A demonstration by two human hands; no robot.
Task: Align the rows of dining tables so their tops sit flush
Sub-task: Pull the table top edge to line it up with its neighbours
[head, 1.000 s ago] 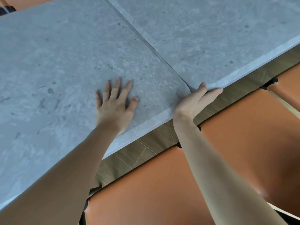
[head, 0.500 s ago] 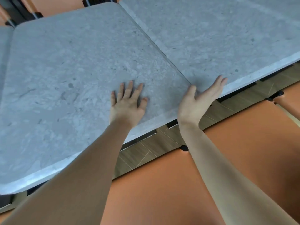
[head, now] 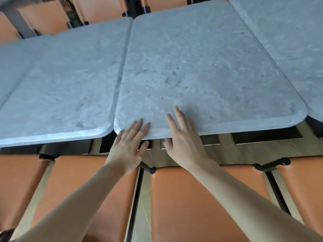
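Both hands out over the near edge of the middle grey stone tabletop (head: 201,67). Left hand (head: 126,149): fingers straight and slightly apart, tips on the rim by the near-left corner, thumb below the edge. Right hand (head: 185,142): fingers straight and spread, tips further in on the top. Left of the fingers, a second tabletop (head: 66,84), narrow seam between. Orange chair seats (head: 201,198) beneath the forearms.

Orange padded chair seats with black frames (head: 201,203) are lined up along the near side, over a wood-patterned floor (head: 262,147); more orange chairs (head: 97,9) are ranged beyond.
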